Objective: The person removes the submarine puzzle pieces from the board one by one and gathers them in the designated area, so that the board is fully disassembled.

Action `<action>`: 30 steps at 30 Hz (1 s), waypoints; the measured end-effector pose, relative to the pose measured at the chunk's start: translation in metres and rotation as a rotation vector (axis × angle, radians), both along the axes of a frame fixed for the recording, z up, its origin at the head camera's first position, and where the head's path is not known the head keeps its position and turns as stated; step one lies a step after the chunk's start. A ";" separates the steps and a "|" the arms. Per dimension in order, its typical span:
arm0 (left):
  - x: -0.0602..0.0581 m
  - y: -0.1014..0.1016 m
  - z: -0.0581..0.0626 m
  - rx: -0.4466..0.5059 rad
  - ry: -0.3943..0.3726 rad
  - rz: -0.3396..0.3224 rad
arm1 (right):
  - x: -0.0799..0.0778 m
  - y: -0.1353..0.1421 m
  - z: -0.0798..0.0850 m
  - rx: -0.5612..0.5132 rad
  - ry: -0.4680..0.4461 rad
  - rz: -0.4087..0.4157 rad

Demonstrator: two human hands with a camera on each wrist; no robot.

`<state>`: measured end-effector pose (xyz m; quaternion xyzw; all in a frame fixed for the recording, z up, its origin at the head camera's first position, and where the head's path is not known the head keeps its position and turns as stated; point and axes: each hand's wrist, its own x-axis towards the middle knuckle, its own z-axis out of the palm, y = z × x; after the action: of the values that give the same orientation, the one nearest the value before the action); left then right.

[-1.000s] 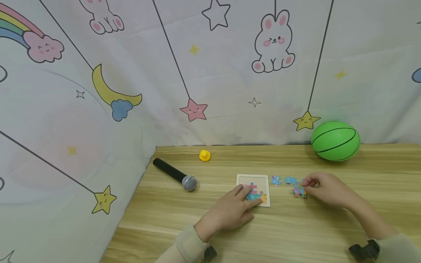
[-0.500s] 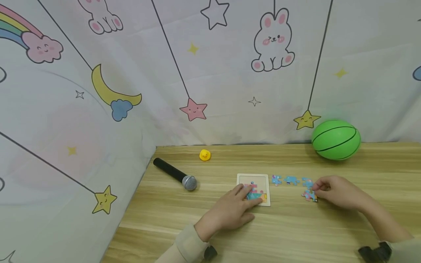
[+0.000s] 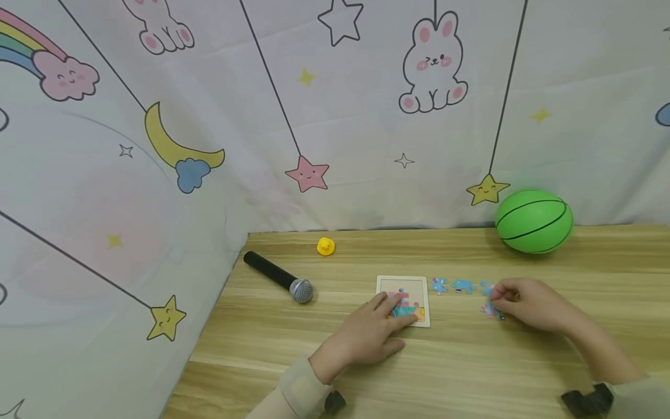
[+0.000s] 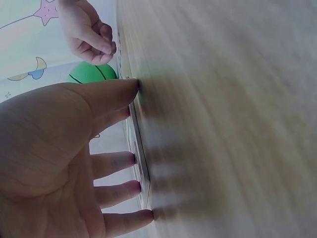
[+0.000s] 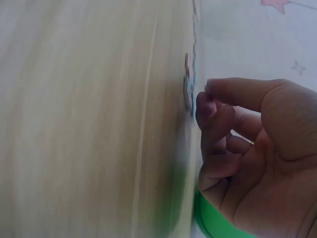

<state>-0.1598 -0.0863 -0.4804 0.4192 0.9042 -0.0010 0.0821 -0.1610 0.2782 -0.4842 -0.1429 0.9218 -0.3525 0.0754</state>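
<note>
My left hand lies with spread fingers on a small square puzzle board, over its pink, teal and orange fitted part. In the left wrist view, the fingertips of the left hand meet the board edge. To the right, my right hand has curled fingers, thumb and forefinger tips close together, beside a blue puzzle piece and a pink-blue piece. In the right wrist view, pieces lie just beyond the tips of the right hand; I cannot tell whether it grips one.
Two more blue pieces, one by the board and another beside it, form a row. A black microphone and yellow rubber duck are at the left. A green ball stands at the back right, before the printed cloth.
The pink-blue piece shifted right and slightly nearer along with my right hand, then stayed put as that hand drew a little left. My left hand holds its place on the board.
</note>
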 end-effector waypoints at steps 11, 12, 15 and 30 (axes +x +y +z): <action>0.002 0.000 0.003 -0.012 0.015 0.015 | -0.010 -0.044 0.005 -0.007 0.014 0.016; 0.002 0.000 0.003 -0.011 0.019 0.020 | -0.011 -0.049 0.005 -0.011 0.010 0.016; 0.003 -0.002 0.004 -0.005 0.023 0.040 | -0.014 -0.062 0.008 -0.030 0.012 0.015; 0.003 -0.007 0.003 -0.015 -0.023 0.102 | -0.034 -0.118 0.013 -0.052 0.005 0.087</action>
<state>-0.1566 -0.0938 -0.4772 0.3720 0.9233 0.0012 0.0954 -0.1955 0.1599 -0.4710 -0.1856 0.9054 -0.3723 0.0845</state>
